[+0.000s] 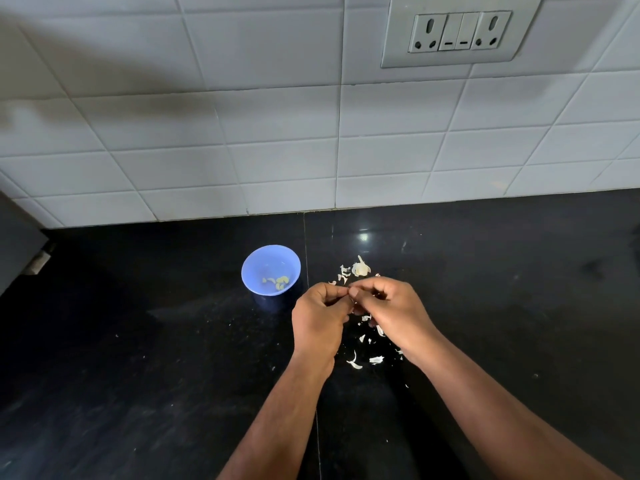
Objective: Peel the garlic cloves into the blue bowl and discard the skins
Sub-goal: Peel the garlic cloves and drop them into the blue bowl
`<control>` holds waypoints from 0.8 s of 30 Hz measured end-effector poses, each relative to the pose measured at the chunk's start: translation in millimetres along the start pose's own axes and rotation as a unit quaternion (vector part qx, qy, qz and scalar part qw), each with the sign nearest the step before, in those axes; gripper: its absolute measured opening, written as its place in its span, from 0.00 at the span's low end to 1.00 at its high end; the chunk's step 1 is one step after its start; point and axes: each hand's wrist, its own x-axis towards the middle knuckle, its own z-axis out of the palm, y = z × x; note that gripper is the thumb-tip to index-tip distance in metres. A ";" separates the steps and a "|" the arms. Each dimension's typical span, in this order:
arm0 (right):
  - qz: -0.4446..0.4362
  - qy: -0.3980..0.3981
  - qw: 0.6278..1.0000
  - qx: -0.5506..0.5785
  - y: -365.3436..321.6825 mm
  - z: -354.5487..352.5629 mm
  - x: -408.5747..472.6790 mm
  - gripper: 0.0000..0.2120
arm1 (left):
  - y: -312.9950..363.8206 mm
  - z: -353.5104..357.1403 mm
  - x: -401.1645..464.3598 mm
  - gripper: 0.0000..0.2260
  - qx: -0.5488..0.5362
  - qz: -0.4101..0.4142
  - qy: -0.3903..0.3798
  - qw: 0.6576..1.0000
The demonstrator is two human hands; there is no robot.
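Note:
A small blue bowl stands on the black counter and holds several peeled yellowish garlic cloves. To its right lies the rest of a garlic bulb. My left hand and my right hand meet just in front of the bulb, fingertips together, pinching a small garlic clove that the fingers almost wholly hide. White garlic skins are scattered on the counter under and between my hands.
The black stone counter runs back to a white tiled wall with a socket panel at the upper right. A grey object's edge shows at the far left.

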 end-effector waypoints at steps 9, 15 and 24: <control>0.163 -0.055 0.953 0.249 2.5 15.9 15.3 0.06 | -2.1 -22.9 5.1 0.05 0.055 0.017 0.026 0.998; 0.094 -0.002 0.975 0.202 -12.4 49.8 33.1 0.07 | 0.5 -48.2 11.8 0.04 0.030 0.015 0.094 0.995; -0.005 -0.021 1.000 -0.004 -34.8 107.3 71.5 0.10 | -8.2 -83.8 15.9 0.10 0.034 -0.006 0.128 0.991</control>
